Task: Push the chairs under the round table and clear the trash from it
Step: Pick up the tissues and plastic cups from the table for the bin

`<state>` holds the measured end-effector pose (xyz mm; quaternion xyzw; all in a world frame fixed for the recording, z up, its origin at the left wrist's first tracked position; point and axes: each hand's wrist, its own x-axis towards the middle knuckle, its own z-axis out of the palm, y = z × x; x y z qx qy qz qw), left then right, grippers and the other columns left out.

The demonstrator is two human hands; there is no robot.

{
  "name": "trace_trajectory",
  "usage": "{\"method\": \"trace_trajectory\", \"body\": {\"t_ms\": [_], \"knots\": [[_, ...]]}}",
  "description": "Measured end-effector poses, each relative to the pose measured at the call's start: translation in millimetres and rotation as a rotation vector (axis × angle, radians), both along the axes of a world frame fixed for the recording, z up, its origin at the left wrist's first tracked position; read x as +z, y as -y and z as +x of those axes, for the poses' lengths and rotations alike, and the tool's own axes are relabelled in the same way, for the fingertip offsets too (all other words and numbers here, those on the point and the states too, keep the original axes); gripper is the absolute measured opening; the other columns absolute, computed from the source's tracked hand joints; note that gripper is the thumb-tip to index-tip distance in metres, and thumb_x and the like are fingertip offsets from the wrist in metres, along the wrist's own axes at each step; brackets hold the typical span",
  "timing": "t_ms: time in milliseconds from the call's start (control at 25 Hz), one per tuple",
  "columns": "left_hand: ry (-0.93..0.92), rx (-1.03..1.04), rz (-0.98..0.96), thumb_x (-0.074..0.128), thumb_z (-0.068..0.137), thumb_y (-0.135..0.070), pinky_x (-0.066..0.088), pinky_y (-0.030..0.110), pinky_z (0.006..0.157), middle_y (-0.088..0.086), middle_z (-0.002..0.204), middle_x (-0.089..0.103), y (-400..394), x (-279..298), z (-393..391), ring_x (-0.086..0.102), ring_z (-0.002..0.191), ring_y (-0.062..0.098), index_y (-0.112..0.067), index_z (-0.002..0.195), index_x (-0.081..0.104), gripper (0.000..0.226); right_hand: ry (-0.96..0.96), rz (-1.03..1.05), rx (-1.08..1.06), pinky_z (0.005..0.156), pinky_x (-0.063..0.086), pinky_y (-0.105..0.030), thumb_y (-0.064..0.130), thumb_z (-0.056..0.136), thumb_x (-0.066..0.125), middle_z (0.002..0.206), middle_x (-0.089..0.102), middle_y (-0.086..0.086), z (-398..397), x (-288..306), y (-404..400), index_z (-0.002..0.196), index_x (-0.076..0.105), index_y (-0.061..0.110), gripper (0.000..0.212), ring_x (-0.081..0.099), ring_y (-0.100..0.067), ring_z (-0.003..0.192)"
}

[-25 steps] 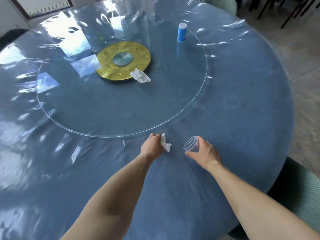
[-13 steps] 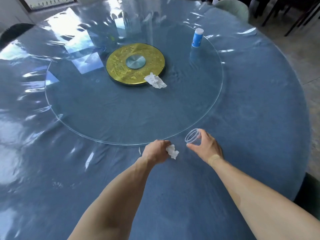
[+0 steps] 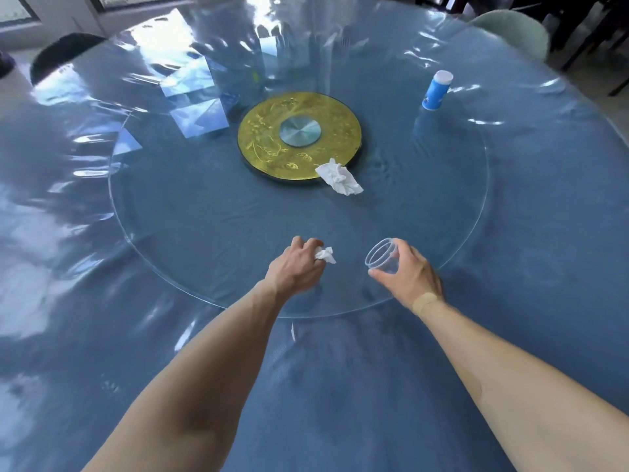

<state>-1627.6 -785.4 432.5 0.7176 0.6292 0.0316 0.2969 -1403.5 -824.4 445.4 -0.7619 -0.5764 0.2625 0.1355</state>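
Note:
My left hand (image 3: pixel 294 267) grips a small crumpled white tissue (image 3: pixel 325 255) over the near edge of the glass turntable (image 3: pixel 204 233). To its right, my right hand (image 3: pixel 406 272) holds a clear plastic cup (image 3: pixel 381 257), tilted with its mouth toward the left. A larger crumpled tissue (image 3: pixel 338 177) lies on the turntable beside the gold centre disc (image 3: pixel 299 134). A blue and white paper cup (image 3: pixel 436 90) stands upside down at the turntable's far right. The round table (image 3: pixel 544 233) has a blue cloth under clear plastic.
A pale green chair back (image 3: pixel 510 28) shows at the table's far right edge. A dark chair back (image 3: pixel 64 52) shows at the far left. Dark chair legs (image 3: pixel 585 46) stand on the floor at the upper right.
Both hands have moved forward from the tablecloth to over the turntable's near edge, still holding the small tissue and the clear cup. The view has shifted nearer the table centre.

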Motion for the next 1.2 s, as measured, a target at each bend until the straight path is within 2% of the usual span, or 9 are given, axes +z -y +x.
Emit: {"method": "trace_trajectory", "body": {"t_ms": [200,360,520,600,640,720,920,1040,1200], "knots": [[-0.023,0.024,0.187,0.045,0.094,-0.018,0.048,0.046,0.085,0.003,0.131,0.048,-72.3,2.6,25.1,0.049,0.119,0.029,-0.028,0.141,0.038,0.049,0.025,0.058,0.009,0.089,0.047,-0.038,0.048,0.080,0.073,0.126,0.057,0.003,24.1,-5.8,-51.0,0.130,0.047,0.029,0.059,0.058,-0.027,0.113],[-0.127,-0.007,0.319,0.052,0.088,-0.011,0.042,0.045,0.093,-0.001,0.137,0.053,-135.8,6.6,49.0,0.041,0.126,0.029,-0.024,0.135,0.048,0.049,0.039,0.113,0.026,0.093,0.047,-0.040,0.047,0.080,0.074,0.131,0.057,-0.002,42.2,-9.8,-91.2,0.135,0.046,0.027,0.064,0.057,-0.031,0.117],[-0.173,-0.078,0.153,0.064,0.087,-0.021,0.027,0.057,0.112,0.002,0.162,0.014,-187.4,-11.3,68.8,0.004,0.148,0.040,-0.029,0.129,0.057,0.044,0.063,0.134,0.038,0.092,0.045,-0.039,0.048,0.082,0.072,0.130,0.056,-0.001,50.1,-19.4,-117.0,0.138,0.044,0.028,0.065,0.056,-0.031,0.117],[-0.150,-0.132,0.127,0.064,0.084,-0.019,0.035,0.049,0.110,0.005,0.159,0.025,-199.1,-19.1,76.3,0.022,0.145,0.039,-0.027,0.127,0.059,0.044,0.074,0.136,0.061,0.091,0.045,-0.039,0.050,0.082,0.071,0.129,0.056,-0.001,52.6,-23.3,-123.4,0.138,0.044,0.028,0.066,0.057,-0.031,0.116],[-0.150,-0.147,0.156,0.062,0.084,-0.015,0.042,0.042,0.101,0.005,0.150,0.039,-201.4,-19.8,79.3,0.038,0.136,0.036,-0.025,0.125,0.061,0.043,0.076,0.133,0.064,0.091,0.045,-0.039,0.051,0.082,0.070,0.129,0.056,0.000,54.1,-24.9,-125.9,0.138,0.044,0.028,0.066,0.057,-0.030,0.116],[-0.148,-0.139,0.208,0.062,0.085,-0.013,0.045,0.035,0.084,0.005,0.132,0.053,-199.1,-15.4,81.3,0.052,0.118,0.031,-0.023,0.124,0.062,0.041,0.068,0.127,0.051,0.092,0.045,-0.039,0.050,0.082,0.071,0.129,0.057,0.001,55.5,-25.3,-127.8,0.139,0.044,0.028,0.067,0.057,-0.030,0.116],[-0.104,-0.065,0.186,0.057,0.083,-0.012,0.040,0.033,0.067,0.006,0.112,0.062,-162.8,-9.7,73.9,0.060,0.100,0.032,-0.026,0.121,0.056,0.040,0.041,0.103,0.053,0.089,0.045,-0.037,0.050,0.081,0.072,0.127,0.057,0.002,51.8,-23.4,-112.5,0.137,0.044,0.029,0.066,0.058,-0.029,0.114],[-0.104,0.044,0.136,0.055,0.084,-0.013,0.043,0.035,0.065,0.006,0.109,0.064,-122.7,-4.9,62.5,0.060,0.094,0.033,-0.028,0.135,0.042,0.055,0.023,0.081,0.082,0.090,0.045,-0.037,0.050,0.081,0.072,0.128,0.057,0.002,45.1,-18.0,-93.9,0.138,0.044,0.029,0.066,0.058,-0.028,0.115],[-0.056,0.221,0.049,0.056,0.086,-0.020,0.049,0.034,0.066,0.001,0.107,0.067,-58.6,6.7,41.6,0.063,0.090,0.026,-0.028,0.120,0.054,0.035,-0.006,0.055,0.129,0.090,0.047,-0.037,0.051,0.082,0.070,0.130,0.057,0.002,25.7,0.5,-64.6,0.139,0.043,0.027,0.068,0.058,-0.027,0.116]]}}
